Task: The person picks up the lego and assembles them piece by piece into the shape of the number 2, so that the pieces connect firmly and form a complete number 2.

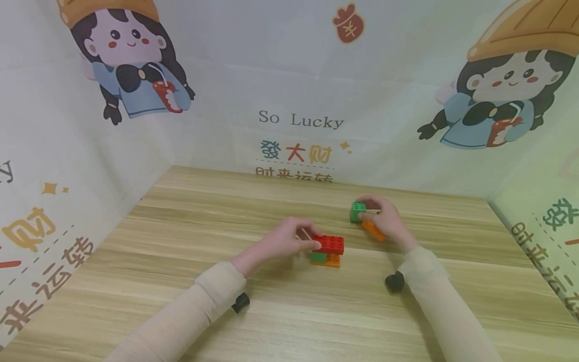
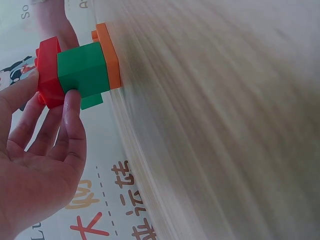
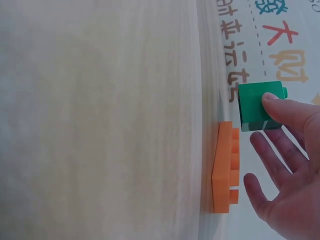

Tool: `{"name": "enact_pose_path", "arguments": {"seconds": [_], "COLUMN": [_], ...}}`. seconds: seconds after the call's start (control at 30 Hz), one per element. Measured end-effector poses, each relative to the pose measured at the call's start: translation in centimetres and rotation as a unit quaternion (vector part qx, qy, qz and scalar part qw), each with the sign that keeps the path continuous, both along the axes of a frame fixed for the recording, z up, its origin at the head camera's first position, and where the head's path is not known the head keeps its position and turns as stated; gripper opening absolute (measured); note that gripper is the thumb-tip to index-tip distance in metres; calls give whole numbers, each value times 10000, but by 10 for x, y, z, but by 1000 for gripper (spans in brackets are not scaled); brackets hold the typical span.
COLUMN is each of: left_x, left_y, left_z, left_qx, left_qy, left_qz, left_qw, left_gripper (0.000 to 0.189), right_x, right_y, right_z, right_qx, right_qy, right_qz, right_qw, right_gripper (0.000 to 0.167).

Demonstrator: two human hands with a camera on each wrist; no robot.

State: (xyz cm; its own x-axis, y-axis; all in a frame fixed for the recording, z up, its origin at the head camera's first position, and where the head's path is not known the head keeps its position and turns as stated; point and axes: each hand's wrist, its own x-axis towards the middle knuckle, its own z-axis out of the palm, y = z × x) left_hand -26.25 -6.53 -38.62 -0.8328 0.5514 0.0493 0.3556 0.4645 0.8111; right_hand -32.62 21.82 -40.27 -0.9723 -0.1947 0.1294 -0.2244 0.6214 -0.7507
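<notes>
My left hand [image 1: 289, 239] pinches a red toy building brick [image 1: 332, 245] between thumb and fingers. That brick sits on a green brick [image 2: 84, 70], which stands on a flat orange brick [image 1: 333, 261] on the table. One fingertip touches the green brick's side in the left wrist view. Farther back and to the right, my right hand [image 1: 383, 217] grips a separate green brick [image 3: 255, 105]. Beside and partly under this hand lies another flat orange brick [image 3: 221, 170], studs up, apart from the green one. The left palm hides part of the stack in the head view.
Wood-grain table [image 1: 190, 216] lies under everything. A printed cloth [image 1: 217, 100] hangs behind the table and along both sides. Black camera pieces [image 1: 395, 282] stick out below both sleeves. A small green piece [image 2: 92, 101] shows behind the stack.
</notes>
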Motion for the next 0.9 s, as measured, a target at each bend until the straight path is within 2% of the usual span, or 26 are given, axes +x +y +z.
{"name": "enact_pose_path", "arguments": {"seconds": [0.63,0.9], "left_x": [0,0], "left_y": [0,0], "left_z": [0,0], "left_qx": [57,78], "left_qy": [-33,-48], "left_qz": [-52,-41], "left_qw": [10000,9999], "left_gripper": [20,20], "right_x": [28,41], "right_y": [-17,-23], "right_z": [17,22], "right_qx": [-485,-434], "right_qy": [308,632], "right_qz": [72,149], "right_qw": [9983,9969], "right_gripper": [41,40]}}
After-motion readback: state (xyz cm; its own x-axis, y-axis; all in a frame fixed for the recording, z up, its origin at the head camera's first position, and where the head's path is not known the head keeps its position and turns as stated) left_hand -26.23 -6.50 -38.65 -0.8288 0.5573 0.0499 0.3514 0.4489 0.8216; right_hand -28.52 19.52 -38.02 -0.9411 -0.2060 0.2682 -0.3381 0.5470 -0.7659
